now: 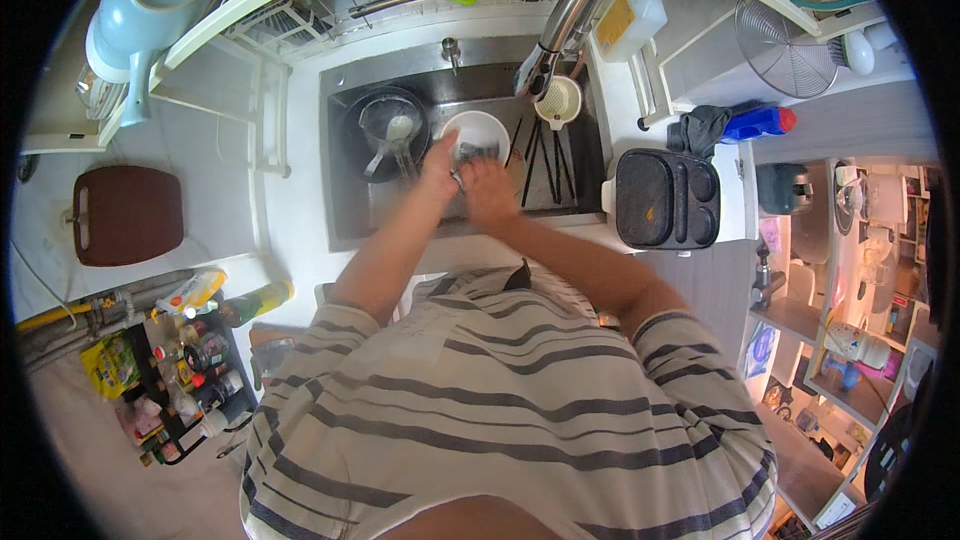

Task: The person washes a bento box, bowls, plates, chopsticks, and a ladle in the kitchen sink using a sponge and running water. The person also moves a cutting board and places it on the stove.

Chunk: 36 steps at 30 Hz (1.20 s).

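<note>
A white bowl (474, 124) is tilted over the stainless steel sink (360, 217). My left hand (439, 169) grips its left rim, the thumb along the edge. Over the near side of the bowl, my right hand (487, 189) presses a blurred grey scrubber (480, 151) against the inside; its exact kind is unclear. Left of the bowl sits a round black pan (352, 136), with a clear vessel and a pale ladle (399, 129) in it. Several dark chopsticks (546, 161) lie on the sink floor to the right, below a cream strainer (558, 103).
A chrome faucet (559, 22) arches over the sink's right side. The divided black pan (660, 199) rests on the right counter edge, near a blue bottle (754, 124). On the left counter lies a brown cutting board (131, 216). A white rack (225, 34) runs overhead.
</note>
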Each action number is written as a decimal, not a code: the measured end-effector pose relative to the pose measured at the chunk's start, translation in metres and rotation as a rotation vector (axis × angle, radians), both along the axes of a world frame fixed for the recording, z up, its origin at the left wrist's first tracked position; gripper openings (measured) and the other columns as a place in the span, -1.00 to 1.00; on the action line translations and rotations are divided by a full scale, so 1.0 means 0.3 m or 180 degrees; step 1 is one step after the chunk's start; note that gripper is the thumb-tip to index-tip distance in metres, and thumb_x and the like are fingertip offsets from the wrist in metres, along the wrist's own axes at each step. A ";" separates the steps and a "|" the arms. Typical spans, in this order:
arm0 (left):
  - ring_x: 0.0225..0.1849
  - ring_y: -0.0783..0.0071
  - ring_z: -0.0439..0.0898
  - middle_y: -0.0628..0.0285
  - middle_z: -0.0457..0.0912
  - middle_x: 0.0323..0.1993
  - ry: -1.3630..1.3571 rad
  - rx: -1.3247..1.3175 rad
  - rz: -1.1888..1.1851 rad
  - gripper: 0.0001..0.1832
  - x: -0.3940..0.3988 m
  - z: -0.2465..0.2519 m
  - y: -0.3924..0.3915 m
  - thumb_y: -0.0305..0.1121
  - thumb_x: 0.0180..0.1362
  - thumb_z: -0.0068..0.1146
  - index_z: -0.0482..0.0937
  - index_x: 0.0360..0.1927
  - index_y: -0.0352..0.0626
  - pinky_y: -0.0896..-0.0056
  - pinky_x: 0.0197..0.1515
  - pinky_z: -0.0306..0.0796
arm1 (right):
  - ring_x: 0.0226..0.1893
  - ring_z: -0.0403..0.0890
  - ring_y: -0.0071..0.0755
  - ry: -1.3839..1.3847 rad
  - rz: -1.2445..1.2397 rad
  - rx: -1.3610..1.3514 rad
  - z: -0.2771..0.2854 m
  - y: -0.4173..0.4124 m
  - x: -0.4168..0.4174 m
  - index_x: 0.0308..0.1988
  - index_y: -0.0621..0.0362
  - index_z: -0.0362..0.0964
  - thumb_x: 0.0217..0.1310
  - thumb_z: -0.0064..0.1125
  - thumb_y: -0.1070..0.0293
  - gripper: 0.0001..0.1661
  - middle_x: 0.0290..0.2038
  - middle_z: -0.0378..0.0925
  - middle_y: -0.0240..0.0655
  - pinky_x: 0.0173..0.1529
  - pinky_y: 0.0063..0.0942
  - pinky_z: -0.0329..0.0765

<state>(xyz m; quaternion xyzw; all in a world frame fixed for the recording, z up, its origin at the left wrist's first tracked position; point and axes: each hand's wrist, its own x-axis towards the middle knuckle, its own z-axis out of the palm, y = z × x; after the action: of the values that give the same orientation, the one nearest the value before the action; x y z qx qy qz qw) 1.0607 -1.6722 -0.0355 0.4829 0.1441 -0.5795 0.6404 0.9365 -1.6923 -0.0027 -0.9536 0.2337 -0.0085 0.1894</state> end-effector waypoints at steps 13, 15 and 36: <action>-0.11 0.22 0.49 0.11 0.49 -0.10 -0.0182 0.0297 -0.0261 -0.62 0.010 -0.063 0.016 -0.18 0.20 -0.13 0.38 -0.01 -0.20 0.20 -0.03 0.37 | -0.02 0.32 -0.21 -0.0256 0.0472 -0.0045 -0.054 0.011 -0.036 -0.02 0.20 0.26 -0.08 0.01 0.44 -0.50 -0.09 0.36 -0.23 0.10 -0.24 0.23; -0.08 0.19 0.48 0.10 0.47 -0.08 -0.0128 -0.0020 -0.0592 -0.62 0.029 -0.072 0.027 -0.20 0.19 -0.11 0.36 0.02 -0.18 0.17 -0.01 0.36 | -0.03 0.32 -0.21 -0.0492 0.0648 0.0013 -0.048 0.002 -0.042 -0.04 0.15 0.28 -0.11 0.02 0.47 -0.50 -0.11 0.37 -0.24 0.06 -0.25 0.26; -0.02 0.24 0.44 0.16 0.47 -0.08 -0.0133 -0.0727 0.0082 -0.57 -0.009 -0.031 0.078 -0.15 0.17 -0.08 0.31 0.05 -0.15 0.19 0.02 0.33 | -0.11 0.40 -0.27 -0.0445 0.0110 0.0070 -0.068 0.016 0.069 -0.21 0.15 0.41 -0.04 -0.05 0.44 -0.70 -0.23 0.41 -0.28 0.00 -0.34 0.32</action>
<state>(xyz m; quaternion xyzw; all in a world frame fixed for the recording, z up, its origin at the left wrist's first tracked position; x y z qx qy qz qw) 1.0581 -1.6488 -0.0449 0.4170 0.0699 -0.5737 0.7015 0.9571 -1.6874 -0.0231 -0.9525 0.2035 -0.0692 0.2159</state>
